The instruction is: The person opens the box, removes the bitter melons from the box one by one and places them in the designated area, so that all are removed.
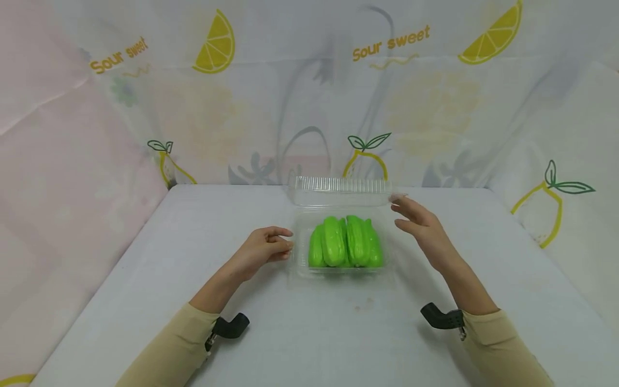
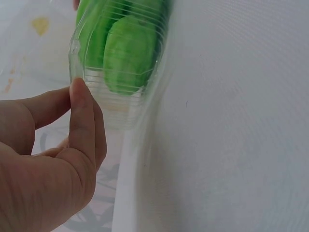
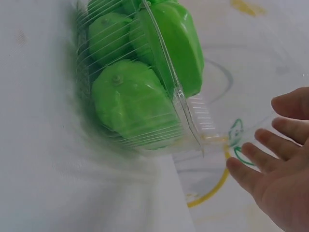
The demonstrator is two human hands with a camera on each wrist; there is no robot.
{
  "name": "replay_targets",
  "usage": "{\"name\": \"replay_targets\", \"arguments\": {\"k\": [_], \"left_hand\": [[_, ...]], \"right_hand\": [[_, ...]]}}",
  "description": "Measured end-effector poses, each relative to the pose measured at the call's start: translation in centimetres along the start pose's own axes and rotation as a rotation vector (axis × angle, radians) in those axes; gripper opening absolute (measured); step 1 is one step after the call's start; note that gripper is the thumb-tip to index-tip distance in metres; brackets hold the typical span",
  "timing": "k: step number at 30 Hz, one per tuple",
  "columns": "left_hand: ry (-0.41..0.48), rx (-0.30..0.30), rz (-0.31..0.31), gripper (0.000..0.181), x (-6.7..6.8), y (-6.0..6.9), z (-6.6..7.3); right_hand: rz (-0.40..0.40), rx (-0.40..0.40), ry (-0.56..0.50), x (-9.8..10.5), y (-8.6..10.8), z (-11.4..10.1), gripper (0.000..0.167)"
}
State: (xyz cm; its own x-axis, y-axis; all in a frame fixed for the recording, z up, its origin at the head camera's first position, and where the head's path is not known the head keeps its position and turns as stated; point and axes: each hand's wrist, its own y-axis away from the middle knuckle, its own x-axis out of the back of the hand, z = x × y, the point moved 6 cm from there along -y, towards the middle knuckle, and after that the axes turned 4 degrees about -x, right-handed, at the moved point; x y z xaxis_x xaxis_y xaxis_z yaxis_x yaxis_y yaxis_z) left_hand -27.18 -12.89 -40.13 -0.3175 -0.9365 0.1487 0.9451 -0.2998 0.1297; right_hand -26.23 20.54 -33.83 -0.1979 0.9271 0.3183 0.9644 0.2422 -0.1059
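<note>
Bright green, elongated, ridged plastic-looking gourds [image 1: 333, 243] lie side by side in a clear plastic hinged container [image 1: 302, 252], set on the white cloth-covered table [image 1: 140, 301] between the two hands. The head view alone shows the whole arrangement: the clear, ribbed lid [image 1: 340, 191] stands raised at the container's back, before a pale curtain printed with yellow lemons [image 1: 309, 86], and beige sleeves [image 1: 166, 346] carry black curved wrist mounts [image 1: 233, 326]. From there the left hand [image 1: 263, 250] sits at the container's left edge, its contact hard to judge; the left wrist view shows a fingertip against the clear rim, thumb and fingers drawn into a narrow gap, though I cannot tell whether they pinch it. The right hand [image 1: 425, 231] seems to meet the lid's right corner from the head, yet the right wrist view shows its fingers spread wide, holding nothing, with a space between them and the container. That same view, through the ribbed side wall, shows what the head view hides: rounded gourd ends low inside, and another gourd rising above the rim.
</note>
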Motion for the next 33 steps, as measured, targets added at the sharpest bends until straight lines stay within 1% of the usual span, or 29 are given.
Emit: {"name": "replay_targets", "arguments": {"k": [11,20,27,33], "left_hand": [[0.004,-0.011,-0.012,0.043,0.0,0.0,0.1],[0.001,-0.011,-0.023,0.044,0.0,0.0,0.1],[0.007,-0.009,-0.035,0.044,0.0,0.0,0.0],[0.009,-0.003,-0.04,0.043,0.0,0.0,-0.1]], "right_hand": [[0.022,0.034,-0.034,0.0,-0.6,0.5,0.057],[0.021,0.055,-0.016,0.0,-1.3,0.6,0.061],[0.024,0.055,-0.012,-0.1,-1.8,0.7,0.064],[0.028,0.056,0.014,0.0,-2.2,0.5,0.064]]}}
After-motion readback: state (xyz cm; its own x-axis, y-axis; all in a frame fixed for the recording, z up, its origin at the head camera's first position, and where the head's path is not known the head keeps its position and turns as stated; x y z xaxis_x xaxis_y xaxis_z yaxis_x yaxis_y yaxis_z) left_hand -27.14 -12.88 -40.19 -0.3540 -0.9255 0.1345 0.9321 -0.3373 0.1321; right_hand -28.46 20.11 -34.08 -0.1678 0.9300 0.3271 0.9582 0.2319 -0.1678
